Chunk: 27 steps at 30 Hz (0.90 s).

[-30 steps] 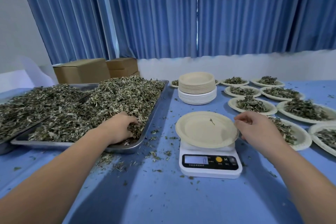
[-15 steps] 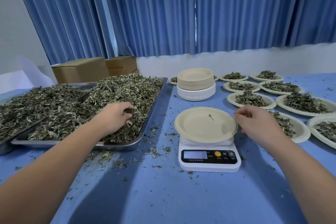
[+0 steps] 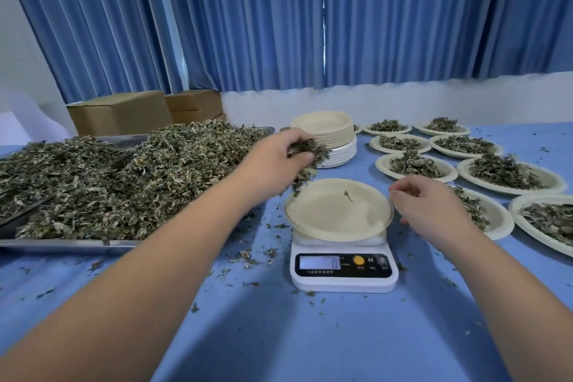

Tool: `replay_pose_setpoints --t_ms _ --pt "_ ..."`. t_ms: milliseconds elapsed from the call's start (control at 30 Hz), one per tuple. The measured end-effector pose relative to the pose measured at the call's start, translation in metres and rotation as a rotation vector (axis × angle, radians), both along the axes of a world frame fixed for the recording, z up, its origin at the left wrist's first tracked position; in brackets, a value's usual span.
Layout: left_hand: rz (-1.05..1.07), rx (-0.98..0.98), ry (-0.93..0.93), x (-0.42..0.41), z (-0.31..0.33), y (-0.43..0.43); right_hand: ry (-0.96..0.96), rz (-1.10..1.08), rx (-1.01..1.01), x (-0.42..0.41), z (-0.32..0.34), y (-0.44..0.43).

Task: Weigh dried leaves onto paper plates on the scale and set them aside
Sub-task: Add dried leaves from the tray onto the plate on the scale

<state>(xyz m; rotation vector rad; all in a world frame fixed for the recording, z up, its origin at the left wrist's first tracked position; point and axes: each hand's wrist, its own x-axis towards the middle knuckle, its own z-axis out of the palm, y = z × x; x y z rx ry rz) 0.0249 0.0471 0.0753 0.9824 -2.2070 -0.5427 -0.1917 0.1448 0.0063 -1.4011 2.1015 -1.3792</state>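
- The table (image 3: 279,335) is strewn with crumbs under both your hands; the tray (image 3: 62,246) of leaves (image 3: 139,183) lies to the left of your left fingers, back past the wrist.
- Filled plates (image 3: 558,183) sit beyond and to the right of your right fingers; the stack (image 3: 338,139) stands just beyond your left fingertips.
- The scale (image 3: 344,270) sits below and between your hands; its readout is too blurred to read.
- The plate (image 3: 335,217) on it lies just under your left fingertips and just beside your right ones.
- Your right hand (image 3: 434,208) is loosely curled, holding nothing I can make out; whether it touches the rim I cannot tell; I judge it best lifted clear, so it adds no weight.
- Your left hand (image 3: 273,161) is curled round a handful (image 3: 307,158), bits dangling over the plate's left rim; carry it to the middle before loosening, or some will likely spill; release gradually, then top up in pinches.
- One stray leaf (image 3: 348,195) lies on the plate, between your two sets of fingertips.
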Motion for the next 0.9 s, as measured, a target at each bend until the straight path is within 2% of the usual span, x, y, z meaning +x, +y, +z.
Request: replay_pose_setpoints --t_ms 67,167,267,667,900 --pt "-0.045 0.001 -0.027 -0.02 -0.012 0.002 -0.001 -0.001 -0.005 -0.001 -0.001 0.0" --pt "-0.124 -0.033 -0.164 -0.037 -0.029 0.003 0.013 0.005 -0.003 -0.002 -0.002 -0.001" --pt "-0.156 0.047 -0.172 -0.038 -0.035 0.001 0.031 0.007 -0.011 -0.001 -0.002 -0.001" --pt "-0.246 0.308 0.264 -0.019 -0.039 -0.002 0.048 0.005 -0.017 0.002 -0.001 -0.002" --pt "-0.237 0.257 0.433 -0.011 -0.044 0.005 0.03 0.005 -0.018 0.005 0.002 0.001"
